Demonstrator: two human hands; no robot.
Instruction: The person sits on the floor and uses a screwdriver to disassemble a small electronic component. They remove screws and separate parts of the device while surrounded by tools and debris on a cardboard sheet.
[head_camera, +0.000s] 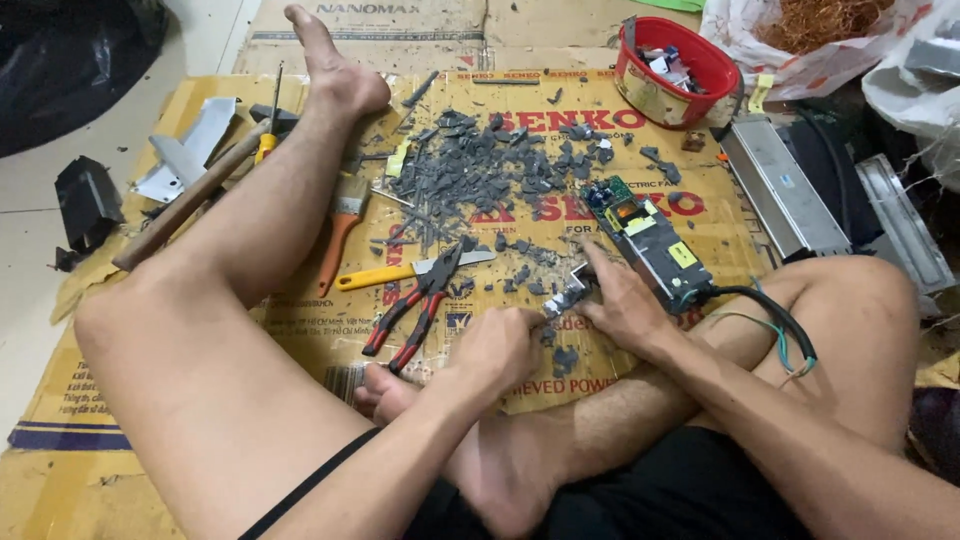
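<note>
Stripping a small grey metal bracket (568, 293) off the near end of the circuit board (645, 240). The piece sits on the cardboard sheet (300, 320), between both hands, just ahead of the crossed legs. Left hand (500, 345) is curled closed, fingertips on the bracket's near edge. Right hand (620, 305) is half closed, index finger extended along the board end, pinning it. Whether either hand fully pinches the piece I cannot tell, since the fingers hide it.

To do this well, in my judgement: keep the board flat under the right hand, lever close to the joint, and keep fingers clear of the snapped edges.

The black cable (775, 315) with thin green and white leads trails from the board's near end over the right knee.

Farther out lie red-handled pliers (415, 310), jaws apart, crossing a yellow-handled knife (400, 273). Beside them is an orange-handled brush (343, 222), bristles worn.

Beyond that is a spread of grey brittle shards (480, 165), angular and matte. The board is green at its far end, with yellow stickers.

Far left: a wooden-handled hammer (190, 205). Far right: a ribbed aluminium housing (785, 185). At the back are a red plastic tub (675, 70) of small parts and a bag of copper wire (815, 20).
</note>
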